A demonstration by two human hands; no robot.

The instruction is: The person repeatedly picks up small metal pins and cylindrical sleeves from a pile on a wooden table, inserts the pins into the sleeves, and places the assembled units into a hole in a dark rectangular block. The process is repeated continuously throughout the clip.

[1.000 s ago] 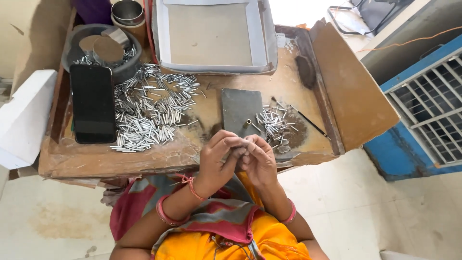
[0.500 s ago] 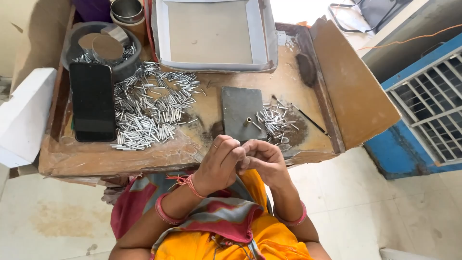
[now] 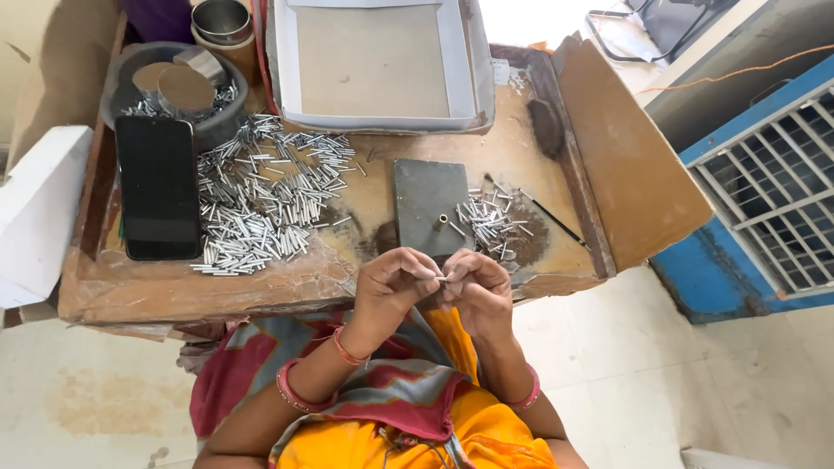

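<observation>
Fingertips of the left hand (image 3: 393,280) and right hand (image 3: 476,287) pinch one small metal tube (image 3: 441,279) over the table edge (image 3: 261,291), while the big tube heap (image 3: 261,204) looks unworked and fewer tubes (image 3: 491,221) lie by the grey block (image 3: 432,208).

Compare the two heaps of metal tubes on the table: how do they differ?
The left heap is far larger and spreads beside the black phone; the right heap is small and lies right of the grey block, nearer the hands. Both hold short silvery tubes lying loose, pointing every way.
</observation>
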